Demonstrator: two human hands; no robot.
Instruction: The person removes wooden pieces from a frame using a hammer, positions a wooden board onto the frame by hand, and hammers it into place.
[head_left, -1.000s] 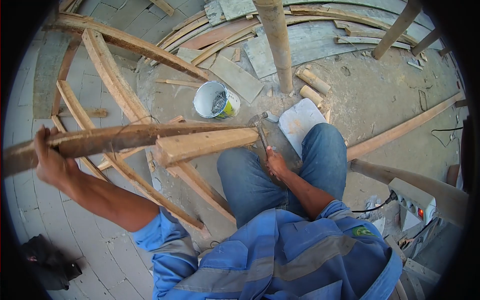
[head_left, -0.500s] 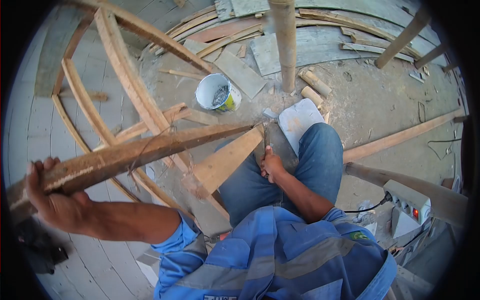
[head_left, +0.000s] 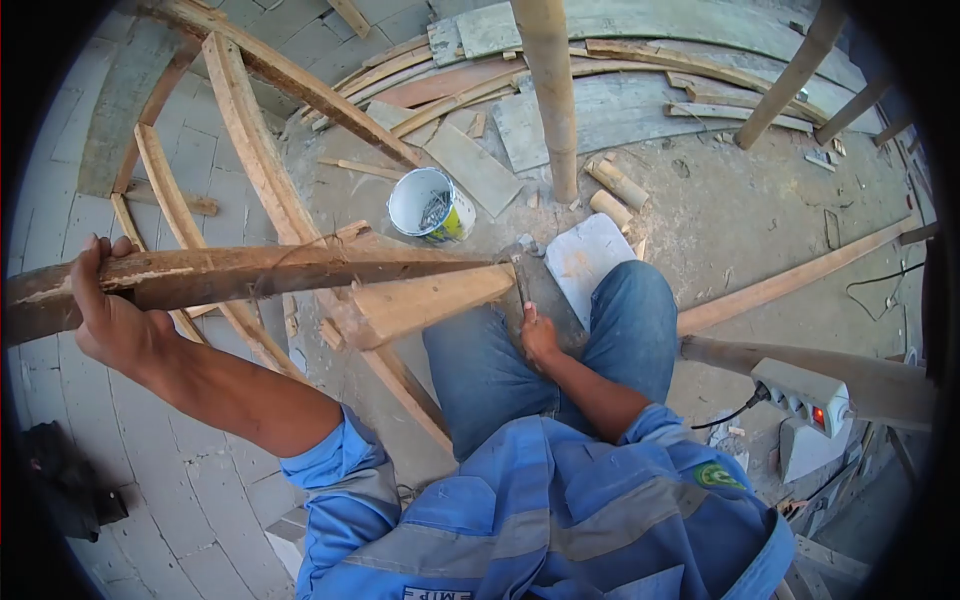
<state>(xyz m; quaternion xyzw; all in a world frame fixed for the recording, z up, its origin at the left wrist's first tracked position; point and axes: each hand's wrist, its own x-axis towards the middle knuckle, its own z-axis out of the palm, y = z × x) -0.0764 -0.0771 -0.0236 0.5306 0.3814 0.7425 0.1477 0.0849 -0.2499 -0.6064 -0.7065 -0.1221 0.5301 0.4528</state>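
Observation:
At the left, my left hand (head_left: 118, 318) is wrapped round the thick end of a long wooden beam (head_left: 230, 272), which runs right to a narrow end near my knees. A shorter pale timber piece (head_left: 425, 300) lies against the beam's underside. Between my knees, my right hand (head_left: 537, 335) is closed on the handle of a hammer (head_left: 519, 278). The hammer's head is near the tips of both timbers and is hard to make out. Just right of it lies a white slab (head_left: 592, 262).
A white bucket of nails (head_left: 431, 205) stands ahead. Joined timber frames (head_left: 250, 150) rise at the left. A bamboo post (head_left: 550, 110) stands ahead, and cut bamboo pieces (head_left: 620, 184) lie beside it. A power strip (head_left: 803, 396) is at the right.
The beam's held end dipped toward me with my left hand, then rose again. The pale timber tilted and levelled with it. My right hand kept its hold on the hammer and shifted slightly.

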